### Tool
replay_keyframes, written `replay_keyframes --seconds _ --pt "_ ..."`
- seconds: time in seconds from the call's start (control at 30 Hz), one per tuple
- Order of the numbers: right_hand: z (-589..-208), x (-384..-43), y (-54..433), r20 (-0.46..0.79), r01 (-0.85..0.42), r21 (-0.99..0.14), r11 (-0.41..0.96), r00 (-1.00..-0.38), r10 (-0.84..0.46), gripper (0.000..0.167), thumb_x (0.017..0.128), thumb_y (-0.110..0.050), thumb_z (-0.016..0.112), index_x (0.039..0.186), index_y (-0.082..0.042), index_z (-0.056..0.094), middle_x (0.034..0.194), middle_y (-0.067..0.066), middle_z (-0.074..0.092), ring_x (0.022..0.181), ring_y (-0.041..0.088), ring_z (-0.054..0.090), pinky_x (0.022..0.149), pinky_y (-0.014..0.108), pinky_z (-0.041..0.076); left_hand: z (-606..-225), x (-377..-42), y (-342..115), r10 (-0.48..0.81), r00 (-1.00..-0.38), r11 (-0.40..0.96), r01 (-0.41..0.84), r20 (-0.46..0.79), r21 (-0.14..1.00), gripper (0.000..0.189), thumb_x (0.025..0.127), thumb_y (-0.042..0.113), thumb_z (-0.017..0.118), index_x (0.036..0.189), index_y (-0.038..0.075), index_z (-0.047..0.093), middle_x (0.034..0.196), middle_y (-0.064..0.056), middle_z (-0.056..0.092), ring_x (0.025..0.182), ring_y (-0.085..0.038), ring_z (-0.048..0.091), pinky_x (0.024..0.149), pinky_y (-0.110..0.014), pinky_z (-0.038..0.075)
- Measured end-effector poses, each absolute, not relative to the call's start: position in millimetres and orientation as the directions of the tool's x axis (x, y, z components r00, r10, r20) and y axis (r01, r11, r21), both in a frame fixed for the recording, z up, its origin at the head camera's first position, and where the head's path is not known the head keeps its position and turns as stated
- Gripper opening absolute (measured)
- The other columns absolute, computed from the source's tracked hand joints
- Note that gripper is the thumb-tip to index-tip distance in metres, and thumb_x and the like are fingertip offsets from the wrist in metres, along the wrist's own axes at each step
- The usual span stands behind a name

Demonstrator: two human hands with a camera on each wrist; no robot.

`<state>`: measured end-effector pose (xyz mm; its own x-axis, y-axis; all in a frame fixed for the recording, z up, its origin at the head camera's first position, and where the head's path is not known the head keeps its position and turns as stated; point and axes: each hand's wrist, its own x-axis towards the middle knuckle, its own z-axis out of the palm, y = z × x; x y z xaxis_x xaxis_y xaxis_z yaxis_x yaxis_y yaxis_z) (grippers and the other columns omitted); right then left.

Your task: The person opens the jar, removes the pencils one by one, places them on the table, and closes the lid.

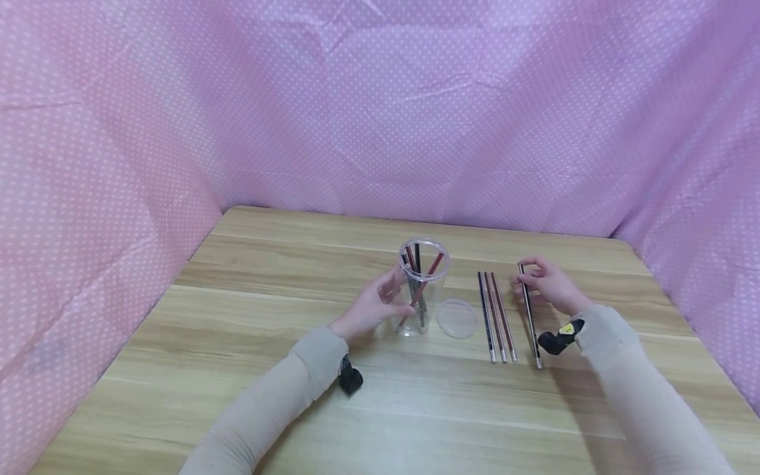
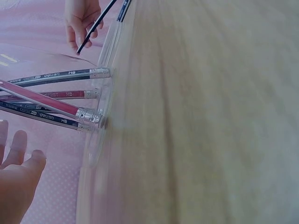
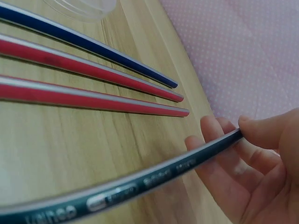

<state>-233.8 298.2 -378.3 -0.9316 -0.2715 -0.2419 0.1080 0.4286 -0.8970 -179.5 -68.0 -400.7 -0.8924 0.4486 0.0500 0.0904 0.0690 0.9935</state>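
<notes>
A clear plastic jar (image 1: pixel 436 290) stands upright with several dark and red pencils (image 1: pixel 429 272) leaning inside, their silver eraser ends (image 2: pixel 93 119) at the bottom. My left hand (image 1: pixel 380 303) holds the jar's left side, thumb toward me and fingers behind. At the right, my right hand (image 1: pixel 549 284) pinches the tip end of a dark striped pencil (image 3: pixel 154 179) between thumb and fingers. That pencil slants toward me, its eraser end low and close over the table. Beside it lies a row of pencils, one dark blue (image 3: pixel 93 44) and two red (image 3: pixel 103 72).
A round clear lid (image 1: pixel 456 318) lies flat between the jar and the row of pencils. Everything is on a wood-grain table (image 1: pixel 285 264). A pink dotted curtain (image 1: pixel 380 119) hangs behind the table and along both sides.
</notes>
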Motion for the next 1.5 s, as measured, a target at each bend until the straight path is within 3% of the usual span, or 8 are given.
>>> replay_keyframes --seconds 0.47,0.73,0.97,1.1,1.3,1.5 --pt "-382.3 -246.2 294.4 -0.295 0.167 -0.907 0.387 -0.907 -0.299 0.05 0.098 0.001 0.039 0.14 0.012 0.014 0.102 0.009 0.061 0.082 0.007 0.063 0.078 0.032 0.059 -399.8 -183.0 -69.4 0.434 -0.901 0.071 0.06 0.023 0.996 0.087 0.077 0.003 0.073 0.149 0.022 0.028 0.151 -0.004 0.037 0.14 -0.024 0.031 0.118 -0.039 0.023" --pt "-389.7 -251.8 283.6 -0.257 0.073 -0.818 0.57 -0.934 -0.249 0.046 0.095 -0.004 0.052 0.134 0.011 0.033 0.101 0.01 0.067 0.077 0.002 0.059 0.065 0.022 0.053 -402.2 -185.1 -70.6 0.454 -0.89 0.041 0.072 0.045 0.997 0.088 0.077 0.0 0.072 0.149 0.02 0.027 0.151 -0.005 0.037 0.141 -0.022 0.03 0.119 -0.038 0.022" --pt "-389.3 -250.6 274.7 -0.258 0.06 -0.747 0.662 -0.944 -0.206 0.044 0.094 -0.005 0.052 0.132 0.011 0.036 0.114 0.031 0.055 0.083 0.015 0.061 0.072 0.029 0.057 -403.3 -186.1 -70.5 0.467 -0.883 0.037 0.076 0.05 0.996 0.088 0.077 0.0 0.073 0.15 0.02 0.027 0.151 -0.005 0.037 0.141 -0.021 0.03 0.119 -0.036 0.021" --pt "-387.6 -250.1 271.3 -0.254 0.05 -0.713 0.699 -0.948 -0.19 0.042 0.094 -0.004 0.052 0.131 0.013 0.039 0.109 0.028 0.056 0.084 0.019 0.061 0.071 0.028 0.056 -401.9 -185.4 -70.7 0.467 -0.883 0.032 0.073 0.05 0.997 0.088 0.078 0.0 0.072 0.15 0.019 0.026 0.151 -0.006 0.036 0.141 -0.021 0.03 0.119 -0.036 0.021" --pt "-389.4 -251.8 268.4 -0.241 0.033 -0.687 0.726 -0.953 -0.185 0.039 0.093 -0.002 0.053 0.126 0.015 0.043 0.096 0.021 0.059 0.07 0.012 0.055 0.062 0.022 0.051 -400.8 -185.5 -70.7 0.463 -0.885 0.035 0.069 0.045 0.997 0.086 0.078 0.0 0.072 0.15 0.017 0.027 0.151 -0.007 0.037 0.141 -0.021 0.03 0.119 -0.036 0.021" --pt "-394.4 -256.0 267.6 -0.247 0.051 -0.682 0.729 -0.955 -0.164 0.038 0.092 -0.002 0.053 0.125 0.015 0.044 0.103 0.027 0.059 0.081 0.018 0.06 0.068 0.024 0.055 -400.2 -187.0 -70.5 0.463 -0.885 0.036 0.06 0.036 0.998 0.086 0.078 0.0 0.072 0.149 0.016 0.027 0.151 -0.006 0.036 0.141 -0.021 0.029 0.119 -0.036 0.021"
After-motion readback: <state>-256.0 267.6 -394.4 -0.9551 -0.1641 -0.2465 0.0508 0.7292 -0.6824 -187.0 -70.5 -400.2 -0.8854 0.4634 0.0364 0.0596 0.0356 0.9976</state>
